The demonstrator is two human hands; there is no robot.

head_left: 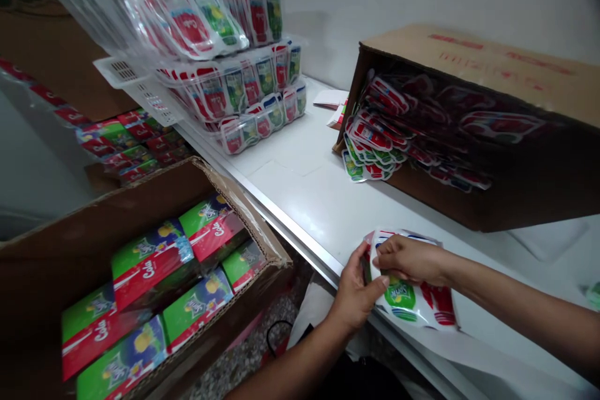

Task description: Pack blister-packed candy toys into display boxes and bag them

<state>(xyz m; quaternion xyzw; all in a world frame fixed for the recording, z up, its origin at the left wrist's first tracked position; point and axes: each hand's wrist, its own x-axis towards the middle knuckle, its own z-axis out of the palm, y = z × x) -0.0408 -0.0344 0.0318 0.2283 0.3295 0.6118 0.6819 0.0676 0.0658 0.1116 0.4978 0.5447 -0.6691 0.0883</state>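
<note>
Close to the front edge of the white table (300, 181) lies a small bunch of flat printed pouches (412, 306), with a green Sprite bottle design and a red one showing. My left hand (359, 290) grips their left edge, thumb on top and fingers partly hidden underneath. From above, my right hand (410, 259) reaches across with its fingers pinched together at the upper left of a pouch. Whether it holds one pouch or several is hidden by the fingers.
An open carton (469, 56) on its side holds piles of similar pouches. Clear plastic trays (262, 128) packed with pouches are stacked at the table's far left. Below the edge, another open carton (276, 250) contains several red-green Cola and Sprite boxes (152, 269).
</note>
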